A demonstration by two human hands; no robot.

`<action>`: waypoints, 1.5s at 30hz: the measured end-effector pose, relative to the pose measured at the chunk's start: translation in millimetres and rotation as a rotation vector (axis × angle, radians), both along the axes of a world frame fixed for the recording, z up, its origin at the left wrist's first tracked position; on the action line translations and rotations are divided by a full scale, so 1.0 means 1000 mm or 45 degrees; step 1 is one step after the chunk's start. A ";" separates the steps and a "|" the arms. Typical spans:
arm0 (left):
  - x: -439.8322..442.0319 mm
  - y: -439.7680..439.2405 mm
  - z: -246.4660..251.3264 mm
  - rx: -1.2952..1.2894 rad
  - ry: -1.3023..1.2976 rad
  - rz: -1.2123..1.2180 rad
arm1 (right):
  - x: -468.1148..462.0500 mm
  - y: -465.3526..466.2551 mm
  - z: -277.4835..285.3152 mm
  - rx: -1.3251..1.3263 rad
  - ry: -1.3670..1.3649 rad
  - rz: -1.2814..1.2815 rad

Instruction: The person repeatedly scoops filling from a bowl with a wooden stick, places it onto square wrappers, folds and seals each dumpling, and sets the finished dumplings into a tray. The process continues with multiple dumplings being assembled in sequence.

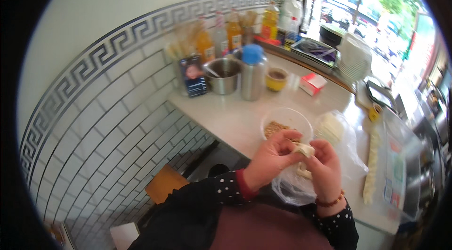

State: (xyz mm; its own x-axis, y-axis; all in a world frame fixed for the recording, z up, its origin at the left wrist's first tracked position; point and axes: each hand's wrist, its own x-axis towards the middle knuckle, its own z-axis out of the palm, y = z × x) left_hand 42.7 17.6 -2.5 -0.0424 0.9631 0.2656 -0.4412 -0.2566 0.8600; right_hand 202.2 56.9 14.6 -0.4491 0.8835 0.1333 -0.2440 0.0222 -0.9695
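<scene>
Between both hands is a small piece of pale dough [304, 150], apparently a folded wrapper. My left hand [267, 162] pinches it from the left with thumb and fingers. From the other side my right hand [324, 167] grips it too, a beaded bracelet on that wrist. Just beyond them sits a clear plastic bowl [309, 122] with a brown crumbly filling [277, 128], partly hidden by my left hand. A pale stack of what look like wrappers [330, 128] lies in a clear bag at the right. Beneath my hands is another clear plastic bag [293, 190], with pale dough partly visible above it.
A row of pale dough pieces [370, 165] runs beside a clear plastic box [402, 165] at the right. Farther back stand a blue-capped steel flask [251, 76], a steel pot [224, 82], a yellow cup [276, 80], a red-and-white box [313, 84] and a propped phone [193, 76].
</scene>
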 end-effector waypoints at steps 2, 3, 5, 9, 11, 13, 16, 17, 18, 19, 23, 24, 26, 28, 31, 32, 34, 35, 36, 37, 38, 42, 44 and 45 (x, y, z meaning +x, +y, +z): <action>-0.002 -0.003 0.003 0.018 0.006 -0.051 | 0.001 -0.003 0.004 0.019 -0.032 0.048; -0.002 -0.004 0.004 0.042 0.027 -0.076 | 0.003 -0.005 0.006 0.053 -0.059 0.084; -0.002 -0.007 0.004 0.080 0.104 -0.089 | 0.007 -0.009 0.011 0.130 -0.118 0.133; 0.003 -0.012 0.003 0.240 0.486 0.091 | 0.015 -0.018 0.016 0.294 -0.293 0.134; 0.007 -0.013 0.005 0.372 0.653 0.203 | 0.019 -0.022 0.019 0.373 -0.403 0.100; 0.010 -0.014 0.009 0.471 0.748 0.261 | 0.024 -0.023 0.023 0.463 -0.499 0.061; 0.010 -0.020 0.016 0.250 0.823 0.004 | 0.035 -0.026 0.033 0.656 -0.670 0.036; 0.011 -0.021 0.018 0.210 0.831 -0.053 | 0.039 -0.027 0.036 0.633 -0.681 0.040; 0.012 -0.021 0.019 0.160 0.821 -0.119 | 0.042 -0.028 0.039 0.629 -0.694 0.032; 0.013 -0.020 0.020 0.183 0.781 -0.154 | 0.046 -0.030 0.041 0.634 -0.711 0.024; 0.021 -0.015 0.020 -0.019 0.273 -0.511 | 0.062 -0.033 0.050 0.550 -0.705 0.076; 0.023 -0.014 0.020 -0.027 0.214 -0.554 | 0.066 -0.034 0.051 0.575 -0.716 0.071; 0.026 -0.013 0.020 -0.025 0.175 -0.573 | 0.073 -0.036 0.053 0.627 -0.711 0.032; 0.029 -0.011 0.020 0.027 0.212 -0.536 | 0.083 -0.040 0.053 0.681 -0.690 -0.052; 0.025 -0.011 0.015 -0.055 0.353 -0.325 | 0.123 -0.036 0.065 0.740 -0.813 -0.251; 0.025 -0.011 0.013 0.030 0.305 -0.196 | 0.137 -0.033 0.068 0.711 -0.762 -0.372; 0.020 -0.008 0.012 0.113 0.308 0.023 | 0.169 -0.025 0.074 0.667 -0.657 -0.592; 0.018 -0.007 0.012 0.094 0.291 0.109 | 0.187 -0.019 0.079 0.637 -0.617 -0.680; 0.017 -0.007 0.013 0.146 0.299 0.159 | 0.206 -0.011 0.086 0.632 -0.654 -0.713; 0.015 -0.007 0.012 0.075 0.210 0.209 | 0.223 -0.001 0.091 0.648 -0.682 -0.680; 0.013 -0.004 0.014 0.162 0.200 0.171 | 0.240 0.010 0.097 0.574 -0.848 -0.754; 0.004 -0.005 0.012 0.235 0.220 0.129 | 0.282 0.049 0.090 0.479 -1.485 -0.667; -0.001 -0.004 0.006 0.188 0.229 0.212 | 0.295 0.061 0.081 0.335 -1.554 -0.485; -0.003 -0.005 0.003 0.211 0.245 0.216 | 0.300 0.066 0.078 0.182 -1.648 -0.450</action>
State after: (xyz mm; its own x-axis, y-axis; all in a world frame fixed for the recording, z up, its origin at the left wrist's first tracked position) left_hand 39.3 12.5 0.5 -0.1326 0.8894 0.4375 -0.2128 -0.4567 0.8638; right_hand 502.3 123.1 92.4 -0.0743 0.9912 -0.1097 0.8765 0.0125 -0.4813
